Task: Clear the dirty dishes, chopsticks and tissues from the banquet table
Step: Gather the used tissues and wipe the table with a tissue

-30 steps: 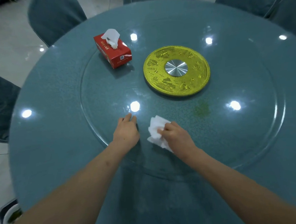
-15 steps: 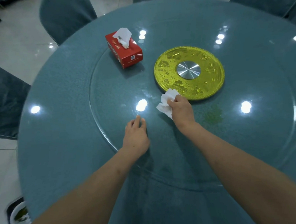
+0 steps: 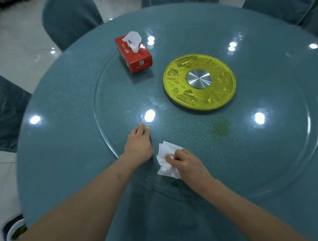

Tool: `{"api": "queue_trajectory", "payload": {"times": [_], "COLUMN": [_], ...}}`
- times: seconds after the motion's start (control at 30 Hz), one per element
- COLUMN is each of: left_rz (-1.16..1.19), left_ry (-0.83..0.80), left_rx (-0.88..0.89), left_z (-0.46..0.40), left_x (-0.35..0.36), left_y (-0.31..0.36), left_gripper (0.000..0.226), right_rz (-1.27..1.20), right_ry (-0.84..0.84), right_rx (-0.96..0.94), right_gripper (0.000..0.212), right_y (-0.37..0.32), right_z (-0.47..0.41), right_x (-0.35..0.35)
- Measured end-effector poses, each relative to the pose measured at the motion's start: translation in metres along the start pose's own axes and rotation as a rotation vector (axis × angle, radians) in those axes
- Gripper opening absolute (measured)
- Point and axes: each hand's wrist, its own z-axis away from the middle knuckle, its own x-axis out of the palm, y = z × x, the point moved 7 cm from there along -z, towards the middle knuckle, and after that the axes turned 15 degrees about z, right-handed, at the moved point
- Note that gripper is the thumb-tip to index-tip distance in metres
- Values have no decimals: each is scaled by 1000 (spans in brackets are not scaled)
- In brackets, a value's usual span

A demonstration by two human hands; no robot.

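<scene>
A crumpled white tissue (image 3: 166,158) lies on the glass turntable (image 3: 269,169) near its front-left rim. My right hand (image 3: 188,164) presses the tissue against the glass, fingers curled over it. Just to the left, my left hand (image 3: 139,143) rests flat on the turntable's rim with straight fingers and holds nothing. A red tissue box (image 3: 134,53) with a sheet sticking out stands at the back left of the turntable. A faint greenish smear (image 3: 221,128) shows on the glass to the right of my hands.
A gold disc with a silver hub (image 3: 199,81) sits at the turntable's centre. The round table (image 3: 61,126) has a teal cloth. Covered chairs (image 3: 70,19) ring it. A white dish with green scraps (image 3: 17,232) sits low at the left, off the table.
My right hand has dragged the tissue back from beside the gold disc toward the front rim, after pushing it out there earlier. My left hand has stayed on the rim.
</scene>
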Motion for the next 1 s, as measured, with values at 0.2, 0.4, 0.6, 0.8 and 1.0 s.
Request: {"api": "queue_trajectory", "payload": {"times": [0.2,0.4,0.6,0.8,1.0], "left_rz": [27,66,31,12,23], "left_ry": [-8,-14,-18,-40,-30], "left_rx": [15,-3,-3,-32,-80], "left_z": [-1,-2,-6,-22,-33], "left_x": [5,7,2,-11,-27], "left_y": [-3,-5,-9,-23,-25], "left_gripper": [77,79,79,81,74], "right_rz": [64,126,45,-25,4], "right_ry": [19,88,105,67,45], "right_rx": [-62,327,436,198,7], "right_gripper": [38,15,7,10,32], "right_y": [11,108,104,43,12], "right_z": [-4,-65,-81,-50,-8], "right_x": [-5,-25,-20,0,-2]}}
